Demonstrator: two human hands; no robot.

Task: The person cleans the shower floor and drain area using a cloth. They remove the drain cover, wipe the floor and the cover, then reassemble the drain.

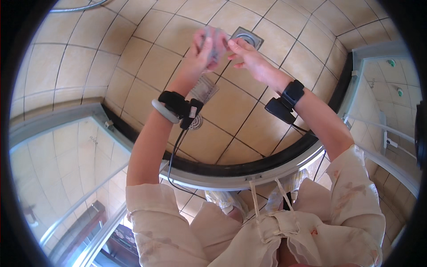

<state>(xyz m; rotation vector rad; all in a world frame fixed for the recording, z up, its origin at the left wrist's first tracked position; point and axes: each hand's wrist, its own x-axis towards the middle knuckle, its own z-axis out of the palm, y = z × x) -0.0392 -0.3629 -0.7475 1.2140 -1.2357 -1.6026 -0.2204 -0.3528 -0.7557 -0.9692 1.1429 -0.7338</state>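
Note:
My left hand is closed around a soft-looking greyish-pink thing, out over the tiled floor. Motion blurs that thing, so its exact kind cannot be made out. Just to the right is my right hand, its fingers apart and their tips close to the thing's edge. Whether those tips touch it is unclear. Beyond the right fingertips a square metal floor drain is set into the tiles. Black straps with small boxes circle both wrists, and a pale bangle is on my left forearm.
A pale rectangular object and a round drain grate lie below my left hand. A curved black sill edges the shower floor. Glass panels stand at both sides. Black cables hang from the wrist boxes. A hose lies far left.

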